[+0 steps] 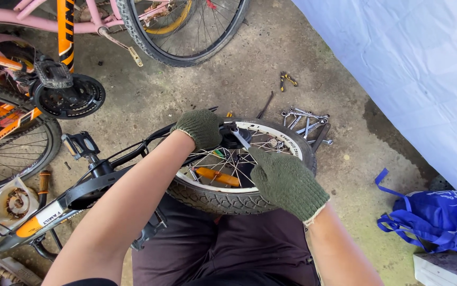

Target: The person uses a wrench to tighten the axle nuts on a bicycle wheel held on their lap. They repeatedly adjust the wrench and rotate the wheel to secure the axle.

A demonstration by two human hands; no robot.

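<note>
Head view, left arm: bare forearm reaches in from bottom left, angled up toward the middle of the wheel.
Left hand [201, 127]: green knit glove, fingers curled down tight over the dark hub [232, 139], gripping it from above.
Right arm: comes up from bottom right, wrist bent inward.
Right hand [287, 182]: same kind of glove, closed around the handle end of a wrench [240, 139], with the wrench head up at the hub.
Wheel [242, 167]: small bike wheel with a white rim, knobby tire and an orange reflector in the spokes, lying right in front of the knees, under both hands.
Hub: sits between the two hands, touching the left one.
Around: pile of spanners [307, 124] on the concrete just behind the wheel, blue bag [440, 220] off to the right.
</note>
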